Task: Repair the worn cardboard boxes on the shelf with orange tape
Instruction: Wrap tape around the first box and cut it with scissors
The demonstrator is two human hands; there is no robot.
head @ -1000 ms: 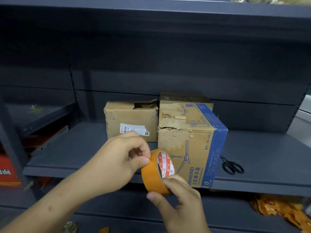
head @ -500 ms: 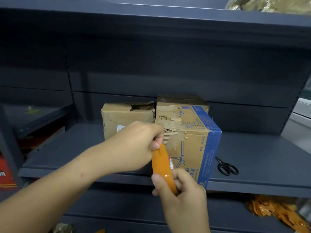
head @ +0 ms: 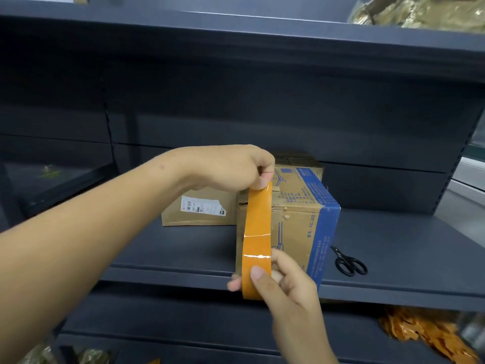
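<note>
Head view: left hand (head: pixel 236 166) pinches the orange tape (head: pixel 258 227) end, right hand (head: pixel 283 282) grips the roll before the blue-sided box (head: pixel 309 222). Strip likely light, limp, sticky; hold edges.

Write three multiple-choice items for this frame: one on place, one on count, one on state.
1. Where do the scissors lie?
A. On the shelf, right of the blue-sided box
B. On top of that box
C. In a hand

2. How many cardboard boxes show fronts on that shelf?
A. One
B. Two
C. Four

3. What state is the orange tape in?
A. Stuck across a box
B. Stretched between both hands
C. Lying flat on the shelf

Key: 1 A, they rest on the board beside it; 2 B, the blue-sided box and the labelled box; 3 B, left hand pinches the end, right hand grips the roll.
</note>
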